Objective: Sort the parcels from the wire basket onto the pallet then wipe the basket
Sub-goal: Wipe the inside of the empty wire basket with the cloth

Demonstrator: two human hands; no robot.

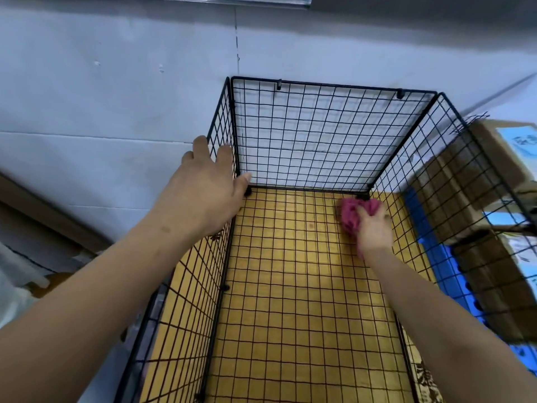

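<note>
Black wire basket (334,84): open top, no parcels inside, stands on the floor at its far edge, back panel close to the wall
Basket bottom: wire grid, yellow floor showing through
Cloth (350,212): pink, bunched up, on the basket bottom in its far-right corner, touching the grid
Right hand (374,231): reaches down inside the basket, sits on top of the cloth, a bit blurred
Right grip: fingers curled round the cloth, pinching it against the bottom grid
Left hand (203,193): on the top rim of the basket's left panel, near the far-left corner
Left grip: fingers down the outside of the panel, thumb on the inside by the corner post, rim pinched between them
Parcels (465,184): brown cardboard boxes, stacked outside the basket, just beside its right panel, seen partly through the mesh; pale blue labels on some, print unreadable
Pallet (433,257): blue plastic, under the parcels, along the floor's right edge, just beside the basket
Floor (290,286): yellow, fine woven look, patterned strip at near right
Wall (116,82): pale grey, scuffed, behind the basket and to its left
Left edge of the floor: cardboard and pale plastic, too unclear to name
</note>
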